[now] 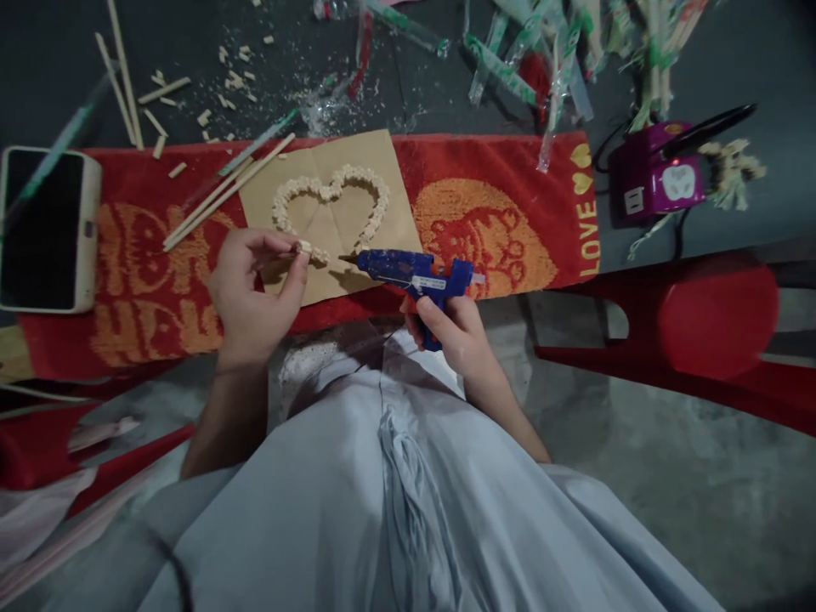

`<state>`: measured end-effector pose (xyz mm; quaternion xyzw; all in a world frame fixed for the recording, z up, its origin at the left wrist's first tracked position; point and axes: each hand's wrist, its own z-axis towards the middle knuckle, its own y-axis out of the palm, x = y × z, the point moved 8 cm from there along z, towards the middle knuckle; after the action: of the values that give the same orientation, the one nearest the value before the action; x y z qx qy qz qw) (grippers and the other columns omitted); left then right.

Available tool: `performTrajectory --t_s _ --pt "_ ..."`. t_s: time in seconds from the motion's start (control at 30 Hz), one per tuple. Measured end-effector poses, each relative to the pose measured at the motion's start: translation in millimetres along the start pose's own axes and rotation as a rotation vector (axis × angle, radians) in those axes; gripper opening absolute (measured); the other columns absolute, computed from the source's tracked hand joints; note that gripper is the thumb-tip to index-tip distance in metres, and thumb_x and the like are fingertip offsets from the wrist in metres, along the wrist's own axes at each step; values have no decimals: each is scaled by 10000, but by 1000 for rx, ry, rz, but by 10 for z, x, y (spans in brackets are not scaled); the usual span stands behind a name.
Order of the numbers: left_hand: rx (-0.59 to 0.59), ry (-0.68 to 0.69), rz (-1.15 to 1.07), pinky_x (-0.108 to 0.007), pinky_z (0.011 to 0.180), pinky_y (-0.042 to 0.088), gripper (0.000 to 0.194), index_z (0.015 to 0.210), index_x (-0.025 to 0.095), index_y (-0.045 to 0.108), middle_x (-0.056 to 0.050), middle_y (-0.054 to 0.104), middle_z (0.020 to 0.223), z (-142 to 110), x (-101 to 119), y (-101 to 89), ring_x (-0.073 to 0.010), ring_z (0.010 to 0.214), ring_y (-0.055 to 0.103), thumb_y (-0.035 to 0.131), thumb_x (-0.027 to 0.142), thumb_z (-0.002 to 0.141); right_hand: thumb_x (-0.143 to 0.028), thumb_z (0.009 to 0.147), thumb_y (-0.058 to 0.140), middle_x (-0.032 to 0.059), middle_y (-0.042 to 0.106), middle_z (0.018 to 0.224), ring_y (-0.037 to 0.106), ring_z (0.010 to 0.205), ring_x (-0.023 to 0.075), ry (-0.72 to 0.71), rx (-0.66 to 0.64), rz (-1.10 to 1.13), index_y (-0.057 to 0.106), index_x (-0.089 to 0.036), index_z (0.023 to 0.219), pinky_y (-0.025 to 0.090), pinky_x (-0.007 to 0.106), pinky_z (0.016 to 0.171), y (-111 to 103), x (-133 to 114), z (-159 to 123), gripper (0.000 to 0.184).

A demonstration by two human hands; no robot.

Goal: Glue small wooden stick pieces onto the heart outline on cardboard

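The hands were apart. The person's left hand (258, 297) pinched a small pale piece (304, 246) at about eight o'clock on the heart (366, 175) of little pale bits, while the right hand (451, 331) gripped a blue glue gun (399, 267), its nozzle near the heart's six o'clock. The heart lay on brown paper (319, 223), over a red towel (439, 161) on the dark bench (433, 102). Long sticks (223, 200) overlapped the paper at nine, with a phone (42, 229) farther out. I saw plastic wrappers (503, 76) toward one o'clock and a purple box (647, 178) at three.
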<state>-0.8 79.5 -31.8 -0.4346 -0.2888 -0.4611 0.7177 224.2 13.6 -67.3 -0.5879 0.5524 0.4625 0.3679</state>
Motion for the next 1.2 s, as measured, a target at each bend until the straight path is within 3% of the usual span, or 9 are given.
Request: performTrajectory --t_s 0.17,0.37,0.93,1.2 --pt "26 -6 40 -296 699 660 213 956 235 575 6 728 914 15 16 15 -131 838 734 747 319 864 -747 845 542 -30 545 537 492 478 90 58 -6 -74 533 -198 691 351 238 461 28 24 55 570" --pt "33 20 18 -271 691 654 193 946 216 584 -2 736 903 14 18 -3 -119 812 736 752 219 850 -782 834 509 -15 553 557 514 501 97 76 -10 -180 534 -196 688 376 247 493 40 -36 82 605" --pt "34 -30 63 -316 683 659 233 932 229 566 -11 737 891 -2 -14 0 -144 804 737 744 360 855 -802 824 496 -21 547 511 508 473 96 87 15 -213 529 -205 659 370 246 480 37 -46 108 620" --pt "17 -29 20 -313 670 643 175 940 227 590 -15 742 901 2 -6 14 -148 794 741 740 257 857 -814 819 488 -20 538 497 497 474 97 81 10 -226 526 -207 632 360 246 474 38 -64 115 636"
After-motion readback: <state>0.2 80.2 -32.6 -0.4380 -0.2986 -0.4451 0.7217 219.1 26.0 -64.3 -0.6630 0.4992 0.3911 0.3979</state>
